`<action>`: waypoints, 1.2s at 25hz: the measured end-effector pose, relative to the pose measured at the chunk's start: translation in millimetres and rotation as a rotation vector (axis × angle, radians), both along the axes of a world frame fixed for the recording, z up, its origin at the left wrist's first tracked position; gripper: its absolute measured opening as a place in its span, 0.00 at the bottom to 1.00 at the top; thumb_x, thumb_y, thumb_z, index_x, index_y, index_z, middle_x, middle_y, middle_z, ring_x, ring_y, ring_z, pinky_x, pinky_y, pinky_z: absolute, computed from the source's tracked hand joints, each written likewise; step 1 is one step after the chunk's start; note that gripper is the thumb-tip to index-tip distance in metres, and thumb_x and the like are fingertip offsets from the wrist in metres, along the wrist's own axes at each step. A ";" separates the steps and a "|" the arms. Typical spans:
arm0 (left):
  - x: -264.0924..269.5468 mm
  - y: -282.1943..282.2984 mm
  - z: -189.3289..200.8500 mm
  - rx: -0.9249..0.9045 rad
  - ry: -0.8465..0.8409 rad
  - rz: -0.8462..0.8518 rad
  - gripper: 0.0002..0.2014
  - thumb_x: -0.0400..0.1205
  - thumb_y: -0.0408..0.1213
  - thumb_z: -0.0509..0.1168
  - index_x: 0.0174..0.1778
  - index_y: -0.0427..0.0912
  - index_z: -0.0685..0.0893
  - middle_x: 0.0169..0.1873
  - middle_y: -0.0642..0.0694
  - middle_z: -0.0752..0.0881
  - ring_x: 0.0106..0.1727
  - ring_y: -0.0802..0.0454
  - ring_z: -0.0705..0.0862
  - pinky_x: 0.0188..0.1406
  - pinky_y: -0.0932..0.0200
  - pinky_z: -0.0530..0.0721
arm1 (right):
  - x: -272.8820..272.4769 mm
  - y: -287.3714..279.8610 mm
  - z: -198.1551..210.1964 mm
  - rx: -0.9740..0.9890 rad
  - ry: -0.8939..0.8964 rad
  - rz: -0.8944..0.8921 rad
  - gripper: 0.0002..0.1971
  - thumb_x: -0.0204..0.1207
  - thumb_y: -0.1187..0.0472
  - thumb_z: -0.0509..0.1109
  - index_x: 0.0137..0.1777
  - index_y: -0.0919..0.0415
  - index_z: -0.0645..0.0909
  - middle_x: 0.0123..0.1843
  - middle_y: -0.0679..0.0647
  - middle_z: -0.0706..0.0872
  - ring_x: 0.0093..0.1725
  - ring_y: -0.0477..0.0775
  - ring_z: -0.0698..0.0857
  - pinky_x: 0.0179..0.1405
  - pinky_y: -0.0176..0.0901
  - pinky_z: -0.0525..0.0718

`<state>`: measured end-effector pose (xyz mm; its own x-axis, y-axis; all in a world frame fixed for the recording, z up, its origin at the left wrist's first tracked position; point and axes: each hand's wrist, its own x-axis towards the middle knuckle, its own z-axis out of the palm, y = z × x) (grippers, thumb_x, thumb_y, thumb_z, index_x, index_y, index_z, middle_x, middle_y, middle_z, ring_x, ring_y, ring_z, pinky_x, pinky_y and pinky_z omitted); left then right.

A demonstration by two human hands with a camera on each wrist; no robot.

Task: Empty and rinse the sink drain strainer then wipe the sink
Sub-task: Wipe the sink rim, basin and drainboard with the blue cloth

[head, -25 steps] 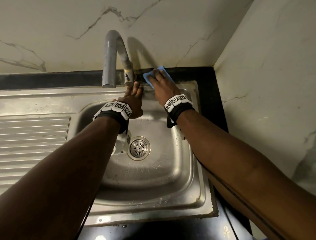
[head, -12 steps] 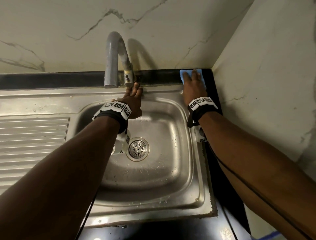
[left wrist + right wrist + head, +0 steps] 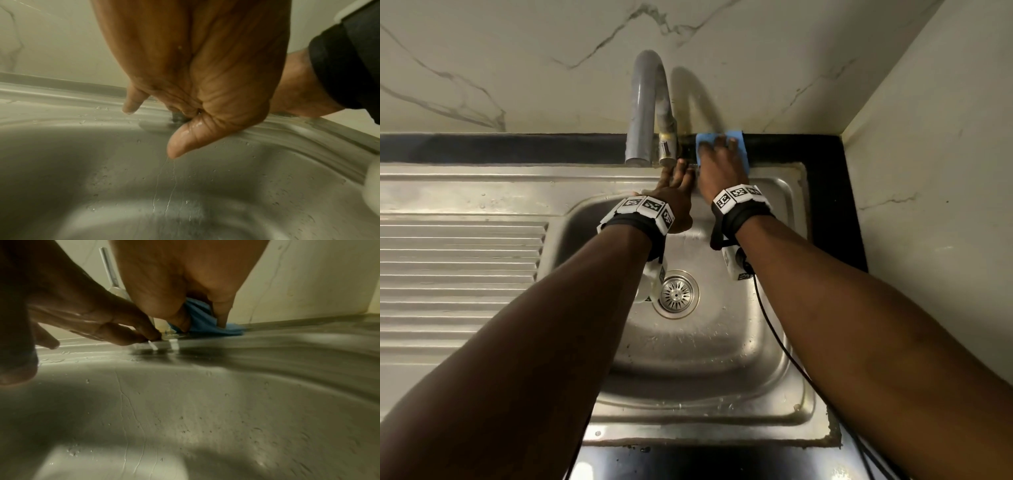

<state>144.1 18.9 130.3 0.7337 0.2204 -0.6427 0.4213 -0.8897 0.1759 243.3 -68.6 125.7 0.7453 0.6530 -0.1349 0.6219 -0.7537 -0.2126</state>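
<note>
As we look down from the head view, we list the scene from left to right.

Drainboard (image 3: 458, 260): we see its ribbed steel filling the left side, joined to the sink.
Sink (image 3: 688, 370): we see a steel basin, wet with drops and thin runs of water on its back wall.
Strainer (image 3: 676, 294): we find it seated in the drain at the basin's centre, partly hidden on its left by our left wrist camera.
Tap (image 3: 645, 102): we see a grey curved spout rising at the back rim, with a metal base just to its right.
Left hand (image 3: 675, 198): we reach it to the back rim at the foot of the tap; the fingertips rest on the rim edge, loosely bent and holding nothing, the thumb pointing down and dripping.
Right hand (image 3: 719, 168): we press it flat on the blue cloth, fingers spread and nearly straight, just beside our left hand.
Blue cloth (image 3: 740, 144): we hold it down on the black ledge behind the sink, right of the tap, against the marble wall.
Black counter (image 3: 832, 192): we see it bordering the sink's right side, up to the corner wall.
</note>
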 end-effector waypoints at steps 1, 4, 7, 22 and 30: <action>-0.1 -0.4 0.5 0.000 0.000 0.003 0.53 0.83 0.37 0.67 0.90 0.48 0.30 0.89 0.47 0.26 0.89 0.41 0.27 0.84 0.19 0.54 | -0.3 2.5 2.0 -0.003 0.013 0.025 0.23 0.84 0.62 0.58 0.79 0.62 0.69 0.82 0.70 0.63 0.82 0.75 0.59 0.78 0.64 0.70; -3.0 -8.5 9.0 -0.002 0.012 0.045 0.52 0.85 0.38 0.66 0.91 0.51 0.31 0.89 0.52 0.26 0.90 0.43 0.27 0.80 0.12 0.52 | 1.5 -4.9 5.7 -0.019 0.040 0.113 0.26 0.83 0.63 0.60 0.82 0.56 0.66 0.85 0.64 0.59 0.84 0.73 0.56 0.78 0.66 0.70; -4.8 -12.9 17.6 -0.013 -0.015 0.062 0.51 0.85 0.38 0.66 0.91 0.55 0.33 0.89 0.53 0.27 0.90 0.45 0.28 0.78 0.09 0.49 | -0.1 -15.6 3.1 -0.026 0.056 0.186 0.30 0.83 0.65 0.62 0.84 0.50 0.64 0.88 0.57 0.55 0.86 0.70 0.54 0.78 0.65 0.69; -7.9 12.3 8.7 -0.072 -0.041 -0.090 0.52 0.85 0.45 0.68 0.92 0.47 0.34 0.90 0.48 0.29 0.90 0.40 0.28 0.76 0.08 0.51 | -19.3 11.7 30.8 0.126 0.170 -0.144 0.23 0.87 0.64 0.57 0.80 0.53 0.71 0.81 0.64 0.70 0.78 0.66 0.72 0.76 0.50 0.72; -27.5 36.6 20.3 -0.055 -0.136 -0.261 0.47 0.83 0.46 0.66 0.93 0.48 0.43 0.92 0.49 0.39 0.92 0.47 0.37 0.79 0.10 0.48 | -59.4 10.2 18.3 0.145 0.135 -0.248 0.15 0.85 0.60 0.62 0.67 0.56 0.84 0.66 0.67 0.83 0.69 0.70 0.79 0.61 0.54 0.80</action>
<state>116.6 55.5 150.6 0.8412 -0.0189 -0.5404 0.1493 -0.9524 0.2657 184.0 -58.4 143.9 0.8659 0.4731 -0.1624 0.3815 -0.8346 -0.3973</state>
